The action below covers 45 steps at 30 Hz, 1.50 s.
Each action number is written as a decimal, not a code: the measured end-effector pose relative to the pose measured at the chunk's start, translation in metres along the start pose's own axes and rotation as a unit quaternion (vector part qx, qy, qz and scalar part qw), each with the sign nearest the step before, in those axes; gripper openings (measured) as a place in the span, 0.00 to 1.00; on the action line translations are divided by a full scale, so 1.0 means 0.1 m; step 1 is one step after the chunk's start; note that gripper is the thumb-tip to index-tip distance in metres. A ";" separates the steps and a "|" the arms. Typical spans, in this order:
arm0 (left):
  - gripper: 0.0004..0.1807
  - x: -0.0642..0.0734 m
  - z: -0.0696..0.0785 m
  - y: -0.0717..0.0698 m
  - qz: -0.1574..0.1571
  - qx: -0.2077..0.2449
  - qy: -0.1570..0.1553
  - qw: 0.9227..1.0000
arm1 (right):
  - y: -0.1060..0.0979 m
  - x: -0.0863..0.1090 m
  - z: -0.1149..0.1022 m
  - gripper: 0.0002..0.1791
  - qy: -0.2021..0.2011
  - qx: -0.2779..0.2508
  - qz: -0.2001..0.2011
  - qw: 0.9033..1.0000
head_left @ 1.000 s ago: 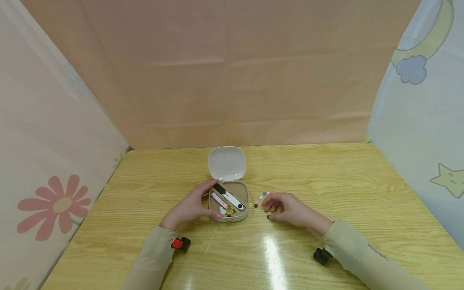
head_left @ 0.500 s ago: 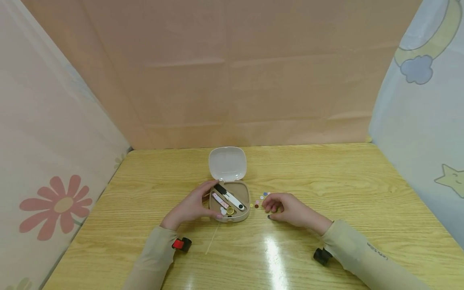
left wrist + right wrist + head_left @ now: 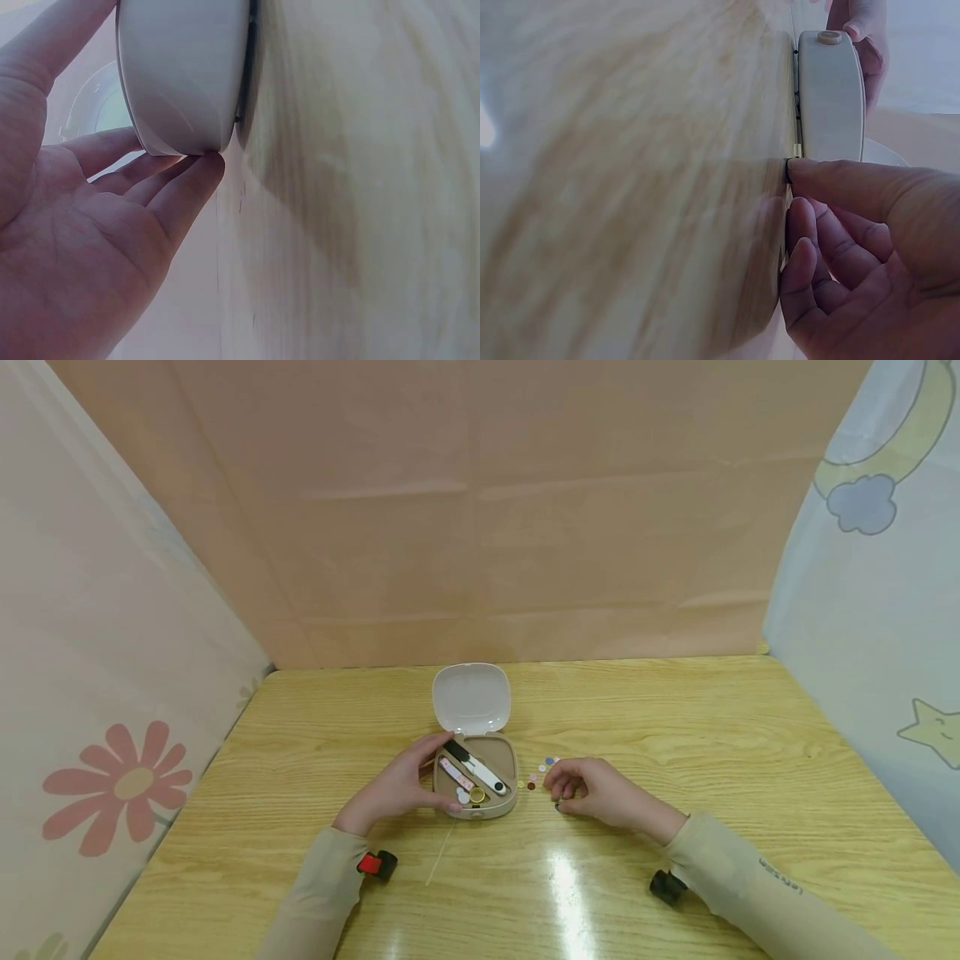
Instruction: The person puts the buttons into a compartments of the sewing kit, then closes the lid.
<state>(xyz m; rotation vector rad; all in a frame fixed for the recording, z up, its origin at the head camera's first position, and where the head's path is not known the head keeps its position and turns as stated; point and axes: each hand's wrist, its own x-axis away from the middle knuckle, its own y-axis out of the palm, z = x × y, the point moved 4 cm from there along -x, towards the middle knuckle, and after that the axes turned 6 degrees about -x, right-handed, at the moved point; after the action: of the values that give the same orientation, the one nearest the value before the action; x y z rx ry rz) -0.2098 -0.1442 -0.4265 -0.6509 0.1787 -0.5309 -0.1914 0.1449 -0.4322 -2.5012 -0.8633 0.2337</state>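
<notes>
My left hand (image 3: pixel 397 785) holds a small beige box (image 3: pixel 491 812) from its left side, thumb at the front and fingers round the back corner. Its white lid (image 3: pixel 471 697) stands open behind. Inside lie a white-handled tool (image 3: pixel 486 774) with a black end, a pink patterned strip (image 3: pixel 455 772), a yellow ring (image 3: pixel 477 795) and white discs (image 3: pixel 462 794). To the right, my right hand (image 3: pixel 603 793) rests low over the table. Its thumb tip presses a small dark button (image 3: pixel 788 169) against the tabletop; the index fingertip is apart from the thumb.
Several small coloured buttons (image 3: pixel 542 768) lie between the box and my right hand. A thin pale stick (image 3: pixel 439 855) lies in front of the box. An orange cloth (image 3: pixel 480 527) hangs behind the wooden table (image 3: pixel 637 710), with patterned cloths at both sides.
Both hands and the box stay almost in place. The dark button shows slightly less beside my right thumb tip than before.
</notes>
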 end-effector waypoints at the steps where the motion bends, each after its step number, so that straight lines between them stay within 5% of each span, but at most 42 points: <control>1: 0.59 0.00 0.00 0.00 0.000 0.000 -0.001 1.000 | 0.00 0.00 0.00 0.13 0.000 0.000 -0.001 1.000; 15: 0.58 -0.01 0.00 0.01 0.001 0.008 -0.007 1.000 | 0.00 0.01 0.00 0.10 0.001 -0.033 -0.002 0.999; 45: 0.58 0.01 -0.01 0.01 -0.001 0.017 -0.002 1.000 | -0.01 0.00 0.01 0.09 0.001 -0.019 -0.016 1.000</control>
<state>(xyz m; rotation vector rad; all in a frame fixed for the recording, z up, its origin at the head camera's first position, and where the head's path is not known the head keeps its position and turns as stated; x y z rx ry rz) -0.2092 -0.1445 -0.4273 -0.6193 0.1655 -0.5325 -0.1919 0.1462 -0.4331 -2.5202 -0.9145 0.2058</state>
